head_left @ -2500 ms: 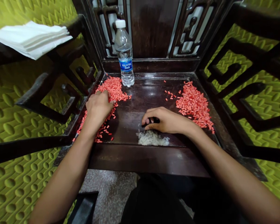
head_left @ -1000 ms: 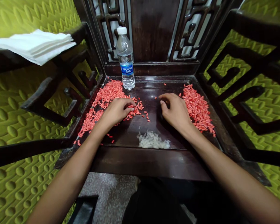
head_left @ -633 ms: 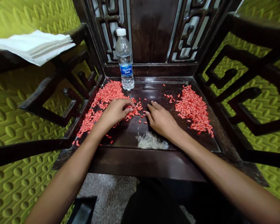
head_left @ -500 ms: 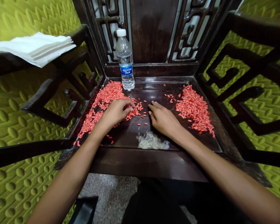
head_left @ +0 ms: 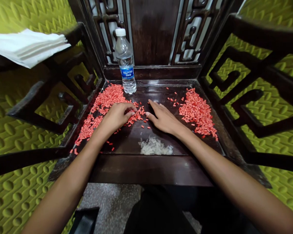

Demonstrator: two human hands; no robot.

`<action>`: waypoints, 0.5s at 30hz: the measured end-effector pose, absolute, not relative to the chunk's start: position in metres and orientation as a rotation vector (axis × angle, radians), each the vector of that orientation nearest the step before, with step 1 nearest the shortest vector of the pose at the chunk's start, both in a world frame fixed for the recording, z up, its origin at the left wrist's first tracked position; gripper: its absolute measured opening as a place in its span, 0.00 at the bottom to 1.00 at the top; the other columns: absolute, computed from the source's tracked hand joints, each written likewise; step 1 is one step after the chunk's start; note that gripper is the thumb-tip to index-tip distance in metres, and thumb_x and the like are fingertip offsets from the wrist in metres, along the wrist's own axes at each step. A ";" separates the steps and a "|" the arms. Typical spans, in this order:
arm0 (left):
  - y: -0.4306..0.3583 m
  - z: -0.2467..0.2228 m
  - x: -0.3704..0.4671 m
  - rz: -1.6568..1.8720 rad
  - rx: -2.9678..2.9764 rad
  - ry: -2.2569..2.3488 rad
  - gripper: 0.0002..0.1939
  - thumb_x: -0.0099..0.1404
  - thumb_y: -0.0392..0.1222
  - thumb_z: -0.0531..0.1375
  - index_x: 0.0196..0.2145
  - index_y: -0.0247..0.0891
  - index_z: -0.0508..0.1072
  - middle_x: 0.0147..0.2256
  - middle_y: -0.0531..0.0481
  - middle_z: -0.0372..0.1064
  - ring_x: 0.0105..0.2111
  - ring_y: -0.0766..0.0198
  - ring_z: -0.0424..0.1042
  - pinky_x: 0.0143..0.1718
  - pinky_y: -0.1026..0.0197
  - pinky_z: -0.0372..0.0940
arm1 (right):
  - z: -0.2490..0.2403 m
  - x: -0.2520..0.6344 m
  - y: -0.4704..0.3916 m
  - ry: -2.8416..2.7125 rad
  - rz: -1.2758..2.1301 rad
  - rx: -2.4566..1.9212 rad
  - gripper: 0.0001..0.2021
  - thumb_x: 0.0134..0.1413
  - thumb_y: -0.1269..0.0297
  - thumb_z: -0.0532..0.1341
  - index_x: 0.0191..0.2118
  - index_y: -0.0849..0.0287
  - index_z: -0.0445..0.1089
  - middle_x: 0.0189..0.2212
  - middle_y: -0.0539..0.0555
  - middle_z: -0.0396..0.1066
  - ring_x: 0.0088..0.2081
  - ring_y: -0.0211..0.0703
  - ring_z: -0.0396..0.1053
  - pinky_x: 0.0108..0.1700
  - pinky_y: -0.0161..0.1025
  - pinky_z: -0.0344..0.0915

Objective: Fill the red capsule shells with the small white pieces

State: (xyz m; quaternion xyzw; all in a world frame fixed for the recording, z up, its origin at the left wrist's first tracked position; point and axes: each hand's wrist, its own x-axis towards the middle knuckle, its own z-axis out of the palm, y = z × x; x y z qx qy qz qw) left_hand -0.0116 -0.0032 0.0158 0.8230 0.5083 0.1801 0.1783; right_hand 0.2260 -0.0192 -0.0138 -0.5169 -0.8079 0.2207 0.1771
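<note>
My left hand (head_left: 116,116) rests at the inner edge of the left heap of small red tube-like pieces (head_left: 111,96). Its fingers curve over the pieces, and a gap shows between thumb and forefinger; the other fingertips are hidden. Palm down on the dark wooden surface, my right hand (head_left: 164,117) has its fingers stretched out and its thumb apart. Several loose red pieces lie between the two hands, close to the right thumb. I see nothing held in the right hand. Nearer to me is a small pile of translucent whitish pieces (head_left: 156,146).
A second heap of red pieces (head_left: 197,112) lies at the right. A capped water bottle (head_left: 127,73) stands behind the left heap. White napkins (head_left: 31,47) lie on the left armrest. Dark carved wooden armrests (head_left: 254,94) and a panelled back (head_left: 154,32) enclose the seat (head_left: 158,92).
My right hand has shifted left toward the loose red pieces, and its thumb has spread away from the fingers. My left hand stays nearly in place. The view has shifted slightly.
</note>
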 end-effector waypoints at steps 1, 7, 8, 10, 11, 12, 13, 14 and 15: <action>-0.003 0.016 -0.011 0.513 2.327 1.437 0.12 0.71 0.40 0.61 0.46 0.37 0.84 0.44 0.42 0.85 0.44 0.50 0.82 0.48 0.53 0.69 | -0.014 0.228 -0.017 -2.316 0.655 -1.417 0.37 0.76 0.53 0.53 0.79 0.74 0.50 0.78 0.69 0.50 0.80 0.59 0.48 0.81 0.60 0.43; -0.004 0.017 -0.011 0.523 2.317 1.417 0.13 0.71 0.42 0.60 0.46 0.39 0.84 0.44 0.44 0.85 0.44 0.51 0.82 0.49 0.53 0.70 | -0.011 0.234 -0.021 -2.320 0.808 -1.146 0.30 0.76 0.55 0.54 0.77 0.57 0.58 0.76 0.59 0.58 0.78 0.54 0.56 0.80 0.64 0.44; -0.004 0.018 -0.011 0.519 2.318 1.415 0.13 0.71 0.42 0.60 0.47 0.39 0.84 0.44 0.44 0.85 0.44 0.51 0.82 0.49 0.53 0.70 | -0.010 0.233 -0.023 -2.269 0.796 -1.170 0.29 0.76 0.56 0.53 0.77 0.57 0.60 0.75 0.59 0.60 0.77 0.54 0.59 0.80 0.63 0.49; -0.005 0.019 -0.010 0.516 2.328 1.411 0.13 0.71 0.42 0.60 0.46 0.38 0.84 0.44 0.43 0.85 0.44 0.51 0.82 0.49 0.53 0.70 | -0.009 0.228 -0.028 -2.158 0.746 -1.257 0.27 0.77 0.59 0.53 0.75 0.58 0.63 0.73 0.60 0.65 0.74 0.53 0.63 0.78 0.60 0.56; -0.005 0.019 -0.010 0.514 2.335 1.409 0.13 0.71 0.41 0.60 0.46 0.39 0.84 0.44 0.43 0.85 0.44 0.51 0.82 0.49 0.53 0.70 | -0.008 0.225 -0.031 -2.123 0.731 -1.298 0.27 0.77 0.59 0.52 0.75 0.58 0.63 0.73 0.60 0.66 0.74 0.52 0.64 0.77 0.59 0.57; -0.005 0.019 -0.010 0.513 2.343 1.408 0.13 0.71 0.41 0.60 0.46 0.39 0.84 0.44 0.44 0.85 0.43 0.51 0.82 0.49 0.53 0.71 | -0.008 0.222 -0.033 -2.115 0.730 -1.325 0.26 0.77 0.59 0.52 0.75 0.58 0.63 0.73 0.60 0.65 0.74 0.52 0.63 0.77 0.59 0.57; -0.005 0.019 -0.010 0.514 2.349 1.406 0.13 0.71 0.41 0.60 0.46 0.39 0.84 0.44 0.44 0.85 0.43 0.51 0.82 0.48 0.53 0.71 | -0.008 0.220 -0.036 -2.139 0.742 -1.334 0.27 0.77 0.59 0.53 0.75 0.57 0.62 0.74 0.59 0.64 0.76 0.52 0.61 0.78 0.60 0.55; -0.005 0.019 -0.010 0.515 2.356 1.400 0.13 0.71 0.41 0.60 0.46 0.40 0.84 0.44 0.44 0.85 0.44 0.51 0.82 0.49 0.53 0.71 | -0.008 0.218 -0.038 -2.185 0.761 -1.324 0.28 0.77 0.57 0.53 0.76 0.57 0.61 0.75 0.59 0.61 0.78 0.53 0.57 0.79 0.61 0.51; -0.005 0.019 -0.009 0.518 2.362 1.392 0.13 0.71 0.40 0.60 0.47 0.40 0.84 0.44 0.45 0.85 0.44 0.51 0.82 0.49 0.53 0.71 | -0.008 0.216 -0.039 -2.237 0.784 -1.302 0.29 0.77 0.55 0.54 0.77 0.57 0.59 0.76 0.59 0.59 0.79 0.53 0.52 0.80 0.62 0.48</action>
